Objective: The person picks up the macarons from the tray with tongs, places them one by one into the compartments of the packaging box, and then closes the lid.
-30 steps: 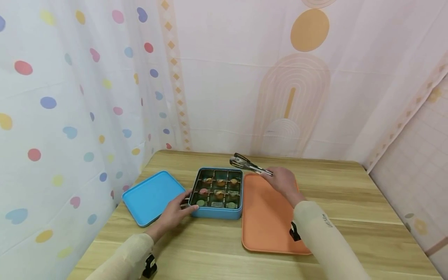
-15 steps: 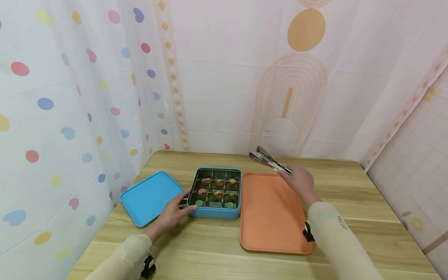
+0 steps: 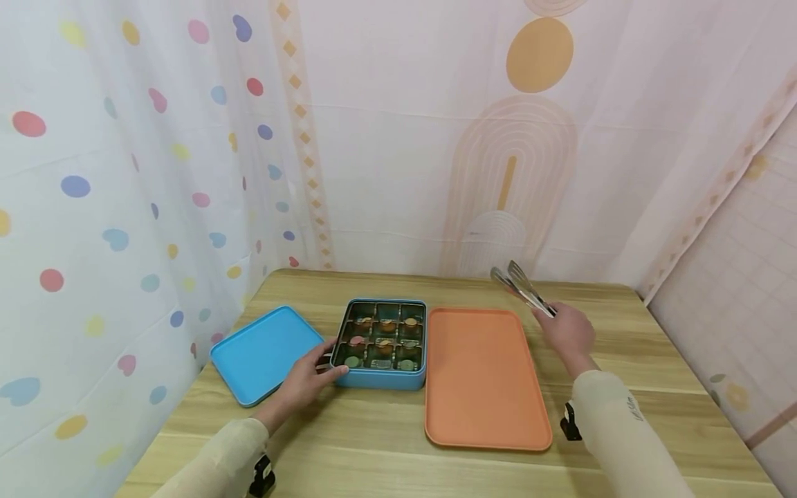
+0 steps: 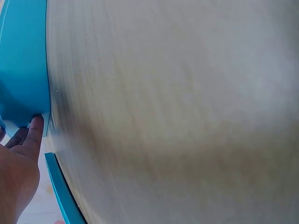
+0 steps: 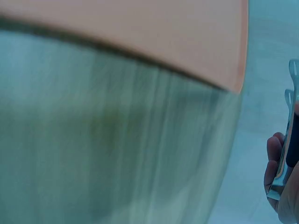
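My left hand [image 3: 305, 382] grips the near left corner of a blue box [image 3: 380, 379], thumb at the front and fingers along its left side. Inside, a dark divider splits the box into small compartments, several holding round pieces in green, pink and orange tones. In the left wrist view, fingertips press against the blue wall [image 4: 24, 60]. My right hand [image 3: 568, 335] holds metal food tongs [image 3: 525, 290] by the handle end, raised past the right edge of an orange tray [image 3: 488, 387]. The tongs' tips are spread, with nothing between them.
A flat blue lid [image 3: 268, 356] lies left of the box, close by my left hand. The orange tray sits just right of the box. Wood-grain tabletop [image 3: 361, 449] runs underneath, with a patterned curtain [image 3: 386, 138] hanging behind and to the left.
My right hand has carried the tongs rightward, from beside the box, across the orange tray and beyond its right edge. My left hand stays at the box's corner.
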`<action>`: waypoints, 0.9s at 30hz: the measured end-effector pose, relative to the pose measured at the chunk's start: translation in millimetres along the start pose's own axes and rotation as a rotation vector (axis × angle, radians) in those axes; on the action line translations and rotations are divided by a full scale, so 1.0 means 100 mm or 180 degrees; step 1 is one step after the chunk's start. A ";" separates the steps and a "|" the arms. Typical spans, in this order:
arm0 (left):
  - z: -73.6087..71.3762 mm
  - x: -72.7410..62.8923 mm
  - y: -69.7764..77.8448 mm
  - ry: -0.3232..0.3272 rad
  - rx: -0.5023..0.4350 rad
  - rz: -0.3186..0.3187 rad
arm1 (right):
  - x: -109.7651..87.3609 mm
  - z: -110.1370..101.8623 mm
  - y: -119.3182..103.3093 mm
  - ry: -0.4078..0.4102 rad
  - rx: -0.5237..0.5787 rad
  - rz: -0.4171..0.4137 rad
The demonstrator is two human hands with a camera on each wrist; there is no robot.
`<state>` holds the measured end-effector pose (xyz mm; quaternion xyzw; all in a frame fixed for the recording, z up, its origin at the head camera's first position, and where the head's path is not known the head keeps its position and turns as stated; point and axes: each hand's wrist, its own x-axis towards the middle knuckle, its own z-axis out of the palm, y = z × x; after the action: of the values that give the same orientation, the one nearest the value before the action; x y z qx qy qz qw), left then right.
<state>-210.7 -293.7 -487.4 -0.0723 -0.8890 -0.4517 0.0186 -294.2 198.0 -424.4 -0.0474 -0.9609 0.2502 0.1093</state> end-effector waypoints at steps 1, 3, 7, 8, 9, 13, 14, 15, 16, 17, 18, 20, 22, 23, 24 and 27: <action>0.00 0.00 0.00 0.0003 -0.0007 -0.0021 | -0.02 -0.01 0.05 -0.0013 0.0010 0.0084; 0.01 0.01 -0.01 -0.0006 -0.0024 -0.0054 | -0.08 -0.03 0.15 -0.0019 0.0013 0.0238; 0.01 0.03 -0.02 -0.0021 -0.0046 -0.0091 | -0.22 -0.07 0.34 -0.0012 0.0055 0.0488; 0.01 0.03 -0.03 -0.0027 -0.0038 -0.0083 | -0.25 -0.07 0.39 0.0006 0.0060 0.0535; 0.01 0.03 -0.03 -0.0028 -0.0035 -0.0081 | -0.29 -0.08 0.43 0.0021 0.0064 0.0591; 0.01 0.04 -0.02 -0.0036 -0.0040 -0.0075 | -0.40 -0.08 0.56 0.0143 0.0167 0.0810; 0.01 0.04 -0.02 -0.0042 -0.0034 -0.0072 | -0.43 -0.07 0.58 0.0169 0.0204 0.0871; 0.01 0.05 -0.01 -0.0045 -0.0036 -0.0076 | -0.45 -0.06 0.61 0.0204 0.0223 0.0929; 0.01 0.06 -0.01 -0.0052 -0.0033 -0.0075 | -0.47 -0.05 0.63 0.0230 0.0256 0.0967; 0.02 0.06 -0.01 -0.0060 -0.0034 -0.0075 | -0.49 -0.05 0.65 0.0249 0.0262 0.0998; 0.02 0.07 -0.01 -0.0066 -0.0037 -0.0075 | -0.51 -0.04 0.68 0.0269 0.0261 0.1017; 0.04 0.08 -0.02 -0.0077 -0.0046 -0.0072 | -0.53 -0.02 0.72 0.0278 0.0237 0.1036; 0.04 0.09 -0.03 -0.0085 -0.0054 -0.0071 | -0.55 -0.01 0.75 0.0252 0.0221 0.1045; 0.04 0.09 -0.03 -0.0083 -0.0056 -0.0075 | -0.56 0.00 0.75 0.0248 0.0235 0.1038; 0.03 0.09 -0.03 -0.0083 -0.0046 -0.0085 | -0.56 0.01 0.75 0.0248 0.0247 0.1027; 0.00 0.06 -0.04 -0.0062 -0.0003 -0.0131 | -0.55 0.03 0.71 0.0256 0.0296 0.0987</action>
<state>-217.4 -295.2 -490.1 -0.0584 -0.8902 -0.4517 0.0007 -239.1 250.5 -472.2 -0.1999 -0.9243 0.3061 0.1098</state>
